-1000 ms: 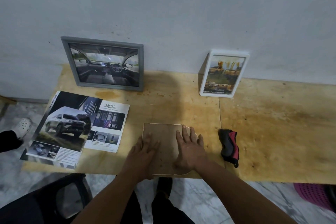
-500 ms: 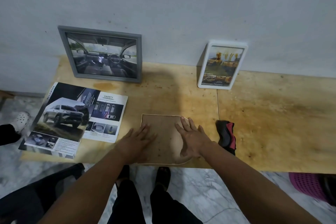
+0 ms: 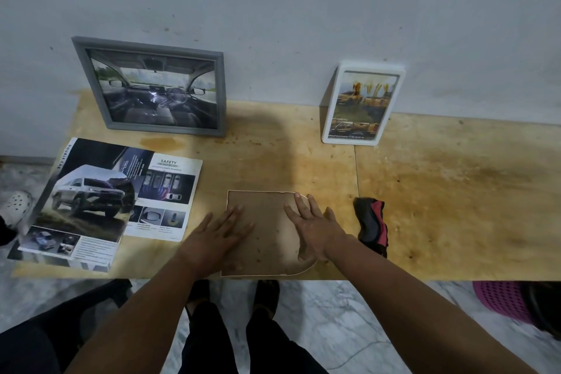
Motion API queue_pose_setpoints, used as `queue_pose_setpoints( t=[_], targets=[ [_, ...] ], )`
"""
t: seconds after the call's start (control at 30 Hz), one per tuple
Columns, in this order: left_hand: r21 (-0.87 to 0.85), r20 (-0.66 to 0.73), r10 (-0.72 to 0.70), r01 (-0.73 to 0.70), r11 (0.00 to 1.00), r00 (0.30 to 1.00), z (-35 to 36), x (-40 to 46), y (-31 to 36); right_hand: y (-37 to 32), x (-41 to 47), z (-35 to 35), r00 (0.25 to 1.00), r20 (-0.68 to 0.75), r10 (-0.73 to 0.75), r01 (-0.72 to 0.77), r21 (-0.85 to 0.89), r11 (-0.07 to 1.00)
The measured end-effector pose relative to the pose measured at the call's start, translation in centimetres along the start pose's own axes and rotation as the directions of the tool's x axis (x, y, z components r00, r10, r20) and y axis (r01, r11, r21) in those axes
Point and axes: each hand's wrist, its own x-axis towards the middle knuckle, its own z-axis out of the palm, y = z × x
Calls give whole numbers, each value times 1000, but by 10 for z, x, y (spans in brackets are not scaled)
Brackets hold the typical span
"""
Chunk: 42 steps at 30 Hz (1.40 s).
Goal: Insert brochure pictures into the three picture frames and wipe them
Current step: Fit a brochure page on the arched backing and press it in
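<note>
Both hands are still pressing flat, fingers straight and released: the left hand (image 3: pixel 223 229) on the left edge and the right hand (image 3: pixel 315 229) on the right edge of the face-down picture frame (image 3: pixel 267 240); it is lying at the table's (image 3: pixel 440 206) near edge, between the brochure (image 3: pixel 100 200) and a black-and-red cloth (image 3: pixel 372 226). Against the wall are leaning the grey frame (image 3: pixel 158 88) and the white frame (image 3: pixel 362 105), each holding a picture.

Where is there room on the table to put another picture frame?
Bare wood lies right of the cloth and white frame, and between the grey frame and white frame. The near left is crowded: brochures, and both hands on the face-down frame.
</note>
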Motion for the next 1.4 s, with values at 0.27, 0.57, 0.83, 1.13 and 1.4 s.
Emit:
queue_pose_setpoints(
  t=[0.27, 0.57, 0.83, 1.13, 1.4],
  targets=[
    [-73, 119, -63, 72, 995, 991, -31, -5, 20, 8, -15, 3, 988, -154, -20, 26, 37, 999],
    [-54, -64, -114, 111, 992, 991, -7, -40, 52, -4, -79, 66, 966, -230, 117, -95, 106, 990],
    [-161, 106, -210, 225, 961, 972, -14, -38, 65, -7, -73, 62, 984, -123, 128, -105, 182, 978],
    [-284, 70, -254, 264, 922, 965, -28, -36, 63, 23, -73, 49, 971, -205, 118, 17, 558, 830],
    [-718, 164, -502, 451, 530, 849, -20, -39, 74, 22, -71, 59, 906, -39, 422, 18, 998, 54]
  ],
)
